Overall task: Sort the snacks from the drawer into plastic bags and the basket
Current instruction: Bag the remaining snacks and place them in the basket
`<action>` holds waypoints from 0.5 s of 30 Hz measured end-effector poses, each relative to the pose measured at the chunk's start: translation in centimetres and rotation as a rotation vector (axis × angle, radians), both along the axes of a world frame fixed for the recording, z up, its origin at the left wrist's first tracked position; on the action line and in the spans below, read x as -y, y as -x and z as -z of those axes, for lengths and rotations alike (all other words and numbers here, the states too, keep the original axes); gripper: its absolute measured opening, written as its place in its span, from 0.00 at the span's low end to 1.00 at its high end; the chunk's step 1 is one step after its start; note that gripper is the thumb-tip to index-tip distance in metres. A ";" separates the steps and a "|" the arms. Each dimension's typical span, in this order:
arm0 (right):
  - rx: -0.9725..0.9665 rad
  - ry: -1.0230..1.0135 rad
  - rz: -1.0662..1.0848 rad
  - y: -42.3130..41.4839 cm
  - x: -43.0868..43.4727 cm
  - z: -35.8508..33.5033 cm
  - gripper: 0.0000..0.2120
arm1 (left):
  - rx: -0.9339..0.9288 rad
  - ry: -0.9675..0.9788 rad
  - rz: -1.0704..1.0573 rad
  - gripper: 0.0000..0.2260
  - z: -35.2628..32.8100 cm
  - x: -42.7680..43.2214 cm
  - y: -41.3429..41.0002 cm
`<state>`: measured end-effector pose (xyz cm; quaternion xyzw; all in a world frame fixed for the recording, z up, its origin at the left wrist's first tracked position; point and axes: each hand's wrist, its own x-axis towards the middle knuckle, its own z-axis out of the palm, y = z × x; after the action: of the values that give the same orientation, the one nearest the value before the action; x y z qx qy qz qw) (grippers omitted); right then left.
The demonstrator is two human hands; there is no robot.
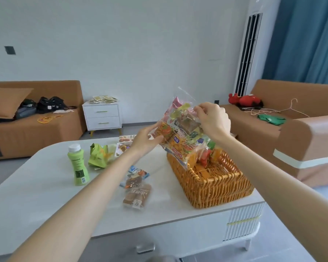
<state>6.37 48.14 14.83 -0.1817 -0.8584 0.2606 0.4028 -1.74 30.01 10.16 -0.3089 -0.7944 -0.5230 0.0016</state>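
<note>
both hands on the clear snack bag (180,133), held up over the wicker basket (214,182) at the counter's (36,201) right edge | left hand (146,140) grips its side | right hand (213,120) pinches the top | loose snack packs (136,188) mid-counter

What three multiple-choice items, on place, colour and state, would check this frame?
1. Where does the green bottle stand?
A. on the sofa
B. on the table, left of the wicker basket
C. in a drawer
2. What colour is the bottle's cap?
A. red
B. black
C. white
3. The clear snack bag is:
A. held by left grip and right grip over the basket
B. flat on the table
C. on the floor
Key: B, it stands upright on the tabletop; C, its cap is white; A, both grips hold it.
</note>
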 end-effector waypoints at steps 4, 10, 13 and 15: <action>0.059 -0.095 0.122 1.1 -4.6 -0.7 0.12 | 0.045 0.097 0.013 0.22 0.6 -5.0 2.0; 0.297 -0.241 0.241 2.3 -9.6 0.4 0.12 | 0.030 0.312 0.038 0.24 3.7 -11.5 4.3; 0.501 -0.296 0.327 2.0 -11.9 1.9 0.07 | -0.050 0.500 0.034 0.25 6.0 -14.1 5.5; 0.618 -0.283 0.366 1.8 -13.5 3.3 0.08 | -0.105 0.630 0.012 0.24 7.5 -15.5 6.0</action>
<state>4.57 61.64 11.52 -0.3445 -0.9201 -0.0037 0.1863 -7.72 45.51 2.61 -0.3257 -0.9142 -0.2347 -0.0562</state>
